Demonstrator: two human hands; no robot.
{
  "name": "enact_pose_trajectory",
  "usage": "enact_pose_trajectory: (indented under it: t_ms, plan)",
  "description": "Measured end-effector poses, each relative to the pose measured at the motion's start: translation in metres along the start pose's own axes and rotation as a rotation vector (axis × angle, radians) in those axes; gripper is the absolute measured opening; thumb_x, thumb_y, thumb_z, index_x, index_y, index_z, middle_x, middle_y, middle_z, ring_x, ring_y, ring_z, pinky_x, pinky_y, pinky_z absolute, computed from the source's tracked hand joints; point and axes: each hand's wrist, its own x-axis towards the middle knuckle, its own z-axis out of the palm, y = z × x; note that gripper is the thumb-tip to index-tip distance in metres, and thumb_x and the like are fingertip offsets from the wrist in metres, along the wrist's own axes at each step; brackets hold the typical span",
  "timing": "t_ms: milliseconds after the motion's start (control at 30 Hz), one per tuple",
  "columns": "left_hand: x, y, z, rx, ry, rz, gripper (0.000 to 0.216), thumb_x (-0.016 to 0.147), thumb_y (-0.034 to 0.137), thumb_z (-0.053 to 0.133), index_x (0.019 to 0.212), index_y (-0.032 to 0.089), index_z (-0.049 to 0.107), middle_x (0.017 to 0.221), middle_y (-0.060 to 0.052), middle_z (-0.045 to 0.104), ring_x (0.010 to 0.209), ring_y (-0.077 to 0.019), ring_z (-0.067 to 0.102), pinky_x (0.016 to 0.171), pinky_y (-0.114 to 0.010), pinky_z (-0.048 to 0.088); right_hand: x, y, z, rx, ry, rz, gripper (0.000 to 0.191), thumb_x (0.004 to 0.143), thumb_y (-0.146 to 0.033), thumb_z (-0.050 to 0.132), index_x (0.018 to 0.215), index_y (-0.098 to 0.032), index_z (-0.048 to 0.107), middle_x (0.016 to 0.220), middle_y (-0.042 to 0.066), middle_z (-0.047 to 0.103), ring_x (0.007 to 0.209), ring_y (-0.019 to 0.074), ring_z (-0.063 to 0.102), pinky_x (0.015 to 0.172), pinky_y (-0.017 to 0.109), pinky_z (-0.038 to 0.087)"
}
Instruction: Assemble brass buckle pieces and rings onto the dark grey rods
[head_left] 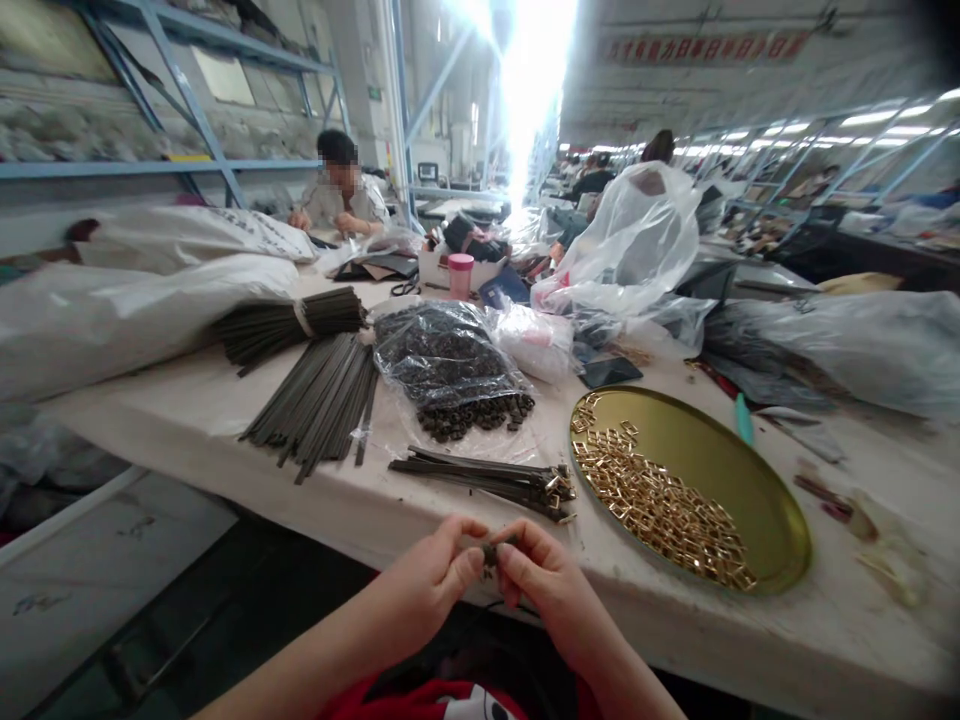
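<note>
Over the table's front edge, my left hand [435, 572] and my right hand [546, 578] meet, fingertips pinched on a small dark strap piece [490, 553]. Fingers cover much of it, so its exact shape is hard to make out. Just beyond lie dark strips [480, 477] with gold buckles at their right ends. To the right, a round gold tray [776, 515] holds a heap of small rectangular gold buckles [660, 505]. A clear plastic bag [450, 350] spills small black loops [469, 415] behind the strips. Loose dark strips [319, 400] fan out at left.
A tied bundle of strips [300, 322] rests beside large white sacks [150, 300]. Farther back are a pink-lidded jar [460, 275], scissors [406, 288] and clear plastic bags [622, 250]. A teal-handled tool [743, 418] lies behind the tray. A co-worker [345, 195] sits across the table.
</note>
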Motion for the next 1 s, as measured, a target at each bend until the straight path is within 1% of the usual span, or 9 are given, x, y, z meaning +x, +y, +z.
enact_pose_trajectory:
  t_ms: [100, 267, 367, 433, 500, 567, 700, 867, 1000]
  plan:
    - [0.0, -0.003, 0.005, -0.068, 0.003, 0.02, 0.035, 0.088, 0.039, 0.032, 0.109, 0.016, 0.046, 0.084, -0.004, 0.062, 0.081, -0.0172, 0.055, 0.076, -0.025, 0.039, 0.004, 0.009, 0.009, -0.027, -0.014, -0.027, 0.036, 0.071, -0.051, 0.059, 0.073, -0.017, 0.05, 0.052, -0.006, 0.043, 0.045, 0.0069, 0.037, 0.045, 0.02, 0.031]
    - [0.01, -0.012, 0.003, -0.003, 0.015, 0.022, 0.033, 0.087, 0.041, 0.032, 0.075, 0.016, 0.051, 0.07, 0.0, 0.054, 0.066, -0.0134, 0.048, 0.062, -0.021, 0.036, 0.013, 0.01, 0.005, -0.309, 0.151, -0.179, 0.035, 0.08, -0.049, 0.047, 0.063, -0.018, 0.045, 0.055, -0.005, 0.039, 0.05, 0.0083, 0.035, 0.047, 0.021, 0.028]
    - [0.022, -0.018, -0.002, -0.022, 0.0, -0.023, 0.033, 0.086, 0.042, 0.032, 0.073, 0.017, 0.049, 0.06, 0.004, 0.046, 0.056, -0.0112, 0.041, 0.053, -0.02, 0.032, 0.029, -0.006, -0.011, -0.436, 0.131, -0.183, 0.035, 0.082, -0.044, 0.044, 0.058, -0.018, 0.043, 0.052, -0.006, 0.036, 0.049, 0.0085, 0.034, 0.046, 0.021, 0.028]
    - [0.032, -0.024, -0.005, -0.095, 0.005, -0.061, 0.033, 0.086, 0.043, 0.031, 0.072, 0.017, 0.048, 0.056, 0.004, 0.045, 0.05, -0.0098, 0.037, 0.048, -0.02, 0.029, 0.05, -0.02, -0.028, -0.494, 0.094, -0.18, 0.037, 0.085, -0.043, 0.036, 0.06, -0.018, 0.047, 0.05, -0.005, 0.04, 0.048, 0.0093, 0.038, 0.048, 0.021, 0.031]
    - [0.043, -0.03, -0.008, -0.162, 0.047, -0.089, 0.033, 0.085, 0.042, 0.032, 0.073, 0.017, 0.049, 0.057, 0.004, 0.047, 0.046, -0.0088, 0.035, 0.045, -0.02, 0.027, 0.077, -0.033, -0.05, -0.635, 0.127, -0.197, 0.042, 0.088, -0.043, 0.025, 0.067, -0.018, 0.051, 0.05, -0.003, 0.045, 0.047, 0.0106, 0.042, 0.05, 0.022, 0.035]
    - [0.054, -0.036, -0.011, -0.218, 0.086, -0.097, 0.033, 0.084, 0.043, 0.033, 0.076, 0.016, 0.05, 0.059, 0.003, 0.05, 0.046, -0.0084, 0.034, 0.044, -0.02, 0.025, 0.106, -0.044, -0.073, -0.969, 0.227, -0.23, 0.034, 0.086, -0.041, 0.032, 0.072, -0.018, 0.054, 0.058, -0.001, 0.052, 0.053, 0.0121, 0.048, 0.052, 0.023, 0.037]
    - [0.07, -0.049, -0.017, -0.308, 0.115, -0.128, 0.036, 0.082, 0.048, 0.035, 0.079, 0.016, 0.051, 0.055, 0.004, 0.047, 0.045, -0.0088, 0.033, 0.042, -0.02, 0.023, 0.153, -0.059, -0.121, -1.181, 0.356, -0.216, 0.015, 0.078, -0.029, 0.046, 0.08, -0.019, 0.057, 0.076, 0.003, 0.06, 0.07, 0.0174, 0.054, 0.064, 0.027, 0.039]
    - [0.083, -0.061, -0.022, -0.347, 0.086, -0.169, 0.039, 0.08, 0.053, 0.035, 0.078, 0.017, 0.05, 0.051, 0.005, 0.043, 0.046, -0.0097, 0.033, 0.043, -0.021, 0.023, 0.169, -0.072, -0.183, -1.392, 0.585, -0.084, 0.019, 0.079, -0.024, 0.042, 0.086, -0.016, 0.058, 0.089, 0.012, 0.059, 0.083, 0.0225, 0.054, 0.069, 0.03, 0.034]
    - [0.09, -0.064, -0.02, -0.345, 0.025, -0.2, 0.042, 0.078, 0.056, 0.033, 0.077, 0.017, 0.05, 0.051, 0.005, 0.04, 0.046, -0.0102, 0.034, 0.044, -0.021, 0.024, 0.165, -0.066, -0.214, -1.462, 0.558, 0.054, 0.018, 0.076, -0.029, 0.049, 0.083, -0.017, 0.061, 0.08, 0.009, 0.06, 0.075, 0.0204, 0.055, 0.062, 0.027, 0.034]
